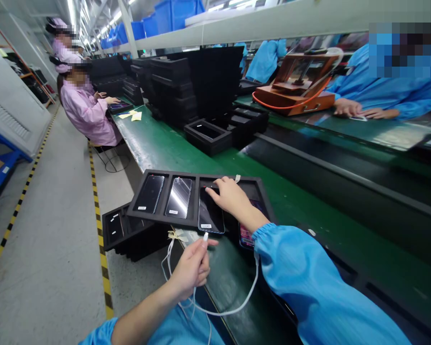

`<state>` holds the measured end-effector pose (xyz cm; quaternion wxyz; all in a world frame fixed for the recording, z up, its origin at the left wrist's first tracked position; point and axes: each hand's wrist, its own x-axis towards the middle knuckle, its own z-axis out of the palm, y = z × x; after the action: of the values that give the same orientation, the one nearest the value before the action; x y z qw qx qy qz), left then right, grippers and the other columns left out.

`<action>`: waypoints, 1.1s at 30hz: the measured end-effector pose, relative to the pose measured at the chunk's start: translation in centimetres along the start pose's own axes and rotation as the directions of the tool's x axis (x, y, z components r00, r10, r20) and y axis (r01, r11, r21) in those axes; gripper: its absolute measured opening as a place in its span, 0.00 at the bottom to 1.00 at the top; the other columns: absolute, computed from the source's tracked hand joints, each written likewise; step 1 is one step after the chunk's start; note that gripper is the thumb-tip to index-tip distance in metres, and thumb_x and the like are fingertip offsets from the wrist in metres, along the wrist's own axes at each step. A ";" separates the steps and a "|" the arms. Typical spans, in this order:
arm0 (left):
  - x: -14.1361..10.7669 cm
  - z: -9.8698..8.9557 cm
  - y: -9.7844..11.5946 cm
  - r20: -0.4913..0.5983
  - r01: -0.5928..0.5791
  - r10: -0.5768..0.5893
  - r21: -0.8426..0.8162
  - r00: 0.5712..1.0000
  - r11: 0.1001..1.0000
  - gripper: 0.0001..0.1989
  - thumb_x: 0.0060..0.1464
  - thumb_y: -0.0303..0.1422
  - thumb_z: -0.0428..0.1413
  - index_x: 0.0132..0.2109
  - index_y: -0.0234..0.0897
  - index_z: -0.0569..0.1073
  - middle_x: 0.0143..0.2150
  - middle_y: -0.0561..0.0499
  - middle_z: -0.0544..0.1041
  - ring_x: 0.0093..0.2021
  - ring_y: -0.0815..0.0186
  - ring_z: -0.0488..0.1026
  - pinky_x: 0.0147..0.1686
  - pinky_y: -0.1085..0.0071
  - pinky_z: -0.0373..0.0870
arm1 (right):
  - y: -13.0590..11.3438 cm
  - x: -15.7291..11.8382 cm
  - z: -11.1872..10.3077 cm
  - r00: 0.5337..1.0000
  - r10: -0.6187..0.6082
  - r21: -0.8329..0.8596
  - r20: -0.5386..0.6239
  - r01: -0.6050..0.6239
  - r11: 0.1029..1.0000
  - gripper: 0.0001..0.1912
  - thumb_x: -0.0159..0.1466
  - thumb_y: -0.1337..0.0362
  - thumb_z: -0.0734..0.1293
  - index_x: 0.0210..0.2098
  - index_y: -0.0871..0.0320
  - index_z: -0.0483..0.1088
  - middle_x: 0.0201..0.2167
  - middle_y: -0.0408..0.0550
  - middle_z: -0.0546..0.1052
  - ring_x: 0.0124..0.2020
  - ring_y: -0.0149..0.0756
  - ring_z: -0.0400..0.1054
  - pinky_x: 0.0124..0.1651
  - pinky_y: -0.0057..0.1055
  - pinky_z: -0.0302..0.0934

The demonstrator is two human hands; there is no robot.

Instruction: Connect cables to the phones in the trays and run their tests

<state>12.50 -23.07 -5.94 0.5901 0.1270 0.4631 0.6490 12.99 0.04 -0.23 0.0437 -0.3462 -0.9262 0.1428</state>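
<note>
My left hand [194, 266] pinches the white plug [206, 236] of a cable, just below the bottom edge of a dark phone [210, 213]. My right hand [230, 194] rests with fingers spread on the top part of that phone. The phone lies in a black foam tray [196, 191], its lower end over the tray's near edge. Two more phones, one dark [152, 194] and one reflective [179, 196], sit in compartments to the left. A phone with a lit screen [246, 235] is partly hidden under my right forearm. A white cable [251, 292] loops below.
Another stack of black trays [140, 239] stands lower left. Black trays [208, 136] and tall foam stacks [172, 86] stand farther along the green table [165, 143]. A person in pink [88, 110] sits at left; a blue-sleeved person [391, 91] works across, near a wooden fixture [298, 91].
</note>
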 end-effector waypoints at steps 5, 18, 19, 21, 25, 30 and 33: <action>0.8 0.4 0.0 0.013 0.037 -0.037 0.017 0.999 0.999 0.45 0.44 0.66 0.69 0.56 0.35 0.72 0.16 0.68 0.56 0.14 0.76 0.41 0.16 0.75 0.35 | -0.5 1.0 0.9 0.991 -0.115 -0.096 0.072 0.121 0.988 0.26 0.76 0.47 0.66 0.61 0.62 0.75 0.62 0.62 0.75 0.62 0.53 0.71 0.66 0.49 0.61; 2.1 3.0 -1.5 -0.187 -0.058 0.029 -0.149 0.982 0.987 0.45 0.35 0.66 0.72 0.47 0.36 0.71 0.17 0.68 0.55 0.15 0.78 0.42 0.17 0.75 0.35 | -0.1 0.8 1.2 0.994 -0.094 -0.172 0.054 0.102 0.980 0.34 0.74 0.39 0.63 0.61 0.63 0.74 0.60 0.65 0.75 0.62 0.56 0.70 0.63 0.46 0.59; 2.2 3.2 -1.7 -0.206 -0.073 0.040 -0.158 0.978 0.985 0.45 0.35 0.67 0.72 0.48 0.36 0.71 0.17 0.68 0.55 0.15 0.78 0.43 0.17 0.74 0.35 | -0.1 0.7 1.3 0.995 -0.089 -0.176 0.049 0.096 0.980 0.35 0.74 0.38 0.64 0.61 0.64 0.74 0.60 0.65 0.75 0.62 0.57 0.69 0.63 0.46 0.59; 2.3 3.5 -2.1 -0.240 -0.101 0.059 -0.164 0.969 0.981 0.46 0.36 0.68 0.71 0.49 0.36 0.71 0.18 0.68 0.55 0.15 0.78 0.44 0.17 0.74 0.35 | -0.1 0.5 1.4 0.996 -0.082 -0.183 0.038 0.087 0.979 0.36 0.73 0.38 0.64 0.60 0.64 0.73 0.60 0.66 0.75 0.62 0.58 0.68 0.63 0.47 0.59; 2.5 3.0 -2.0 -0.218 -0.095 0.066 -0.126 0.974 0.987 0.42 0.43 0.66 0.69 0.50 0.35 0.72 0.19 0.67 0.55 0.15 0.77 0.45 0.18 0.74 0.35 | -0.1 0.2 1.6 0.997 -0.078 -0.181 0.022 0.081 0.980 0.35 0.71 0.37 0.66 0.60 0.63 0.73 0.60 0.66 0.75 0.62 0.58 0.68 0.62 0.46 0.59; 2.5 0.6 0.3 0.017 0.045 -0.046 0.054 0.999 0.998 0.39 0.53 0.61 0.66 0.55 0.30 0.74 0.18 0.66 0.59 0.14 0.78 0.44 0.18 0.75 0.38 | -0.1 0.1 1.5 0.997 -0.073 -0.147 0.013 0.074 0.986 0.34 0.70 0.38 0.68 0.60 0.62 0.73 0.60 0.64 0.75 0.63 0.58 0.68 0.63 0.48 0.58; 2.3 -1.2 1.5 0.076 0.008 -0.028 0.245 0.997 0.969 0.43 0.56 0.65 0.60 0.58 0.28 0.73 0.21 0.58 0.70 0.12 0.75 0.57 0.16 0.76 0.43 | 0.0 0.0 0.8 0.997 -0.069 -0.105 0.013 0.070 0.992 0.31 0.71 0.42 0.70 0.58 0.62 0.74 0.59 0.64 0.76 0.62 0.58 0.69 0.64 0.49 0.57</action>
<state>10.06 -21.41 -6.38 0.5937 0.2202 0.5169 0.5761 12.83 -0.20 -1.01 0.0259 -0.3146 -0.9442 0.0940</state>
